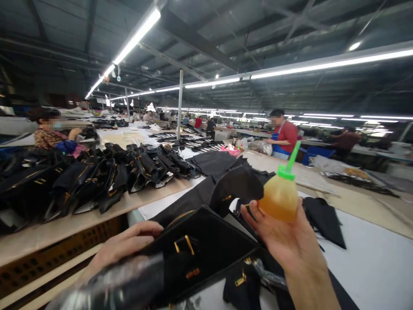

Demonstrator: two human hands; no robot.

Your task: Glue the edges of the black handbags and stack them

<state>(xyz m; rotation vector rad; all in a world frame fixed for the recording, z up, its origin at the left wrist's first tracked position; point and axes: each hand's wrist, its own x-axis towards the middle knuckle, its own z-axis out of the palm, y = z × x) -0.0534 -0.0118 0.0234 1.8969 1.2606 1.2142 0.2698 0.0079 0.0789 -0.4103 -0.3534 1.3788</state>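
A black bag piece (213,245) with gold metal fittings and a gold zip lies tilted in front of me. My left hand (125,245) is closed on its left edge, thumb side hidden behind the material. In my right hand (284,241), palm up, rests a soft clear bottle (279,196) of amber liquid with a green cap and spout pointing up. The fingers curl round the bottle's base, beside a raised dark flap (238,185). Below the hands hangs a small black part (241,284) with a gold zip pull.
Many black bag pieces (87,181) are heaped on the left table (167,193). Black cut pieces (324,219) lie on the white surface (377,254) at right. One person (284,135) stands across the tables; another (51,133) is at far left. A crate (61,254) sits below left.
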